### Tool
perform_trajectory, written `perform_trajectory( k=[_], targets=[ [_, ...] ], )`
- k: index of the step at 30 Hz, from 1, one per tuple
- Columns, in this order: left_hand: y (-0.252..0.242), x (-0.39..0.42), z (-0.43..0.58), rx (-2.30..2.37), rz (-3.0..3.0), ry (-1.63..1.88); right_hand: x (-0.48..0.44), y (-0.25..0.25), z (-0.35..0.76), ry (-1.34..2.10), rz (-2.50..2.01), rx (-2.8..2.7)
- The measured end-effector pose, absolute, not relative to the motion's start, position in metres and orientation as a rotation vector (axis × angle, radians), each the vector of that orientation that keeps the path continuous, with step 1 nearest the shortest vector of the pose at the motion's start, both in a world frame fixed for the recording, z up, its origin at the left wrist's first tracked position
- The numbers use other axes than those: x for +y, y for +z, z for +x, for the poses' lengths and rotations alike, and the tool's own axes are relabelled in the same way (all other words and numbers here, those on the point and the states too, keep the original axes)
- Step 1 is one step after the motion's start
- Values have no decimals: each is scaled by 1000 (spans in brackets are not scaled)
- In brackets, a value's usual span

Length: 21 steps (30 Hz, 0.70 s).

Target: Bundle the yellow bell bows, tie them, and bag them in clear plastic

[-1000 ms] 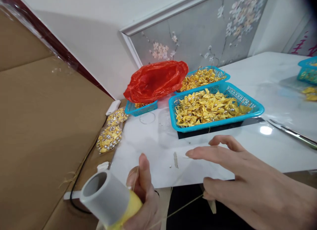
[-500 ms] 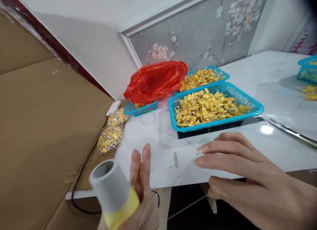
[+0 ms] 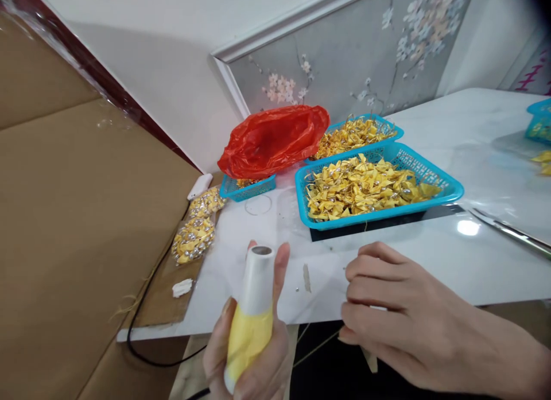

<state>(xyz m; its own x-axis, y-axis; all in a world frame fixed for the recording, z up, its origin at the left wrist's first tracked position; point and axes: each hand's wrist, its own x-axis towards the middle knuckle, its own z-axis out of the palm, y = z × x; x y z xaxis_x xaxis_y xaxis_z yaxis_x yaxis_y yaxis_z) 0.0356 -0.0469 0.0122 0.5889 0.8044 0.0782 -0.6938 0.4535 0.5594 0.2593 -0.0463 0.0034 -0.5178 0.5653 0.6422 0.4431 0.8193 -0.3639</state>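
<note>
My left hand (image 3: 256, 354) is wrapped round a small hand-held tool (image 3: 253, 319) with a yellow body and a white hollow nozzle, its open end pointing up. A black cable shows at the bottom, below that hand. To the right, my right hand (image 3: 387, 308) is closed, fingers curled, at the front edge of the white table (image 3: 275, 285). A thin tan cord (image 3: 316, 349) runs from its fingertips down to the left. Beyond the hands stands a blue basket (image 3: 387, 217) heaped with yellow ribbon bows (image 3: 365, 187) bearing silvery beads.
Behind are another blue basket (image 3: 398, 133) of yellow pieces and a red plastic bag (image 3: 275, 142) over a smaller basket (image 3: 253, 191). Bagged beaded pieces (image 3: 193, 239) lie left by large cardboard (image 3: 77, 228). Scissors or tweezers-like metal (image 3: 512, 230) lies right.
My left hand has turned the tool more upright and moved it right, towards my right hand. My right hand's fingers have curled in from a more stretched pose.
</note>
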Motion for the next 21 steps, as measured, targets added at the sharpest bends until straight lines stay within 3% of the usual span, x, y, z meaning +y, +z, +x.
perform_trajectory(
  k=[4, 15, 21],
  targets=[
    [15, -48, 36, 76, 351, 837, -39, 3, 252, 216, -723, -2160],
    [8, -42, 31, 263, 498, 1036, -44, 1, 250, 308, -643, -2505],
    [10, -45, 35, 305, 427, 1039, -48, 6, 262, 205, -738, -2011]
  ],
)
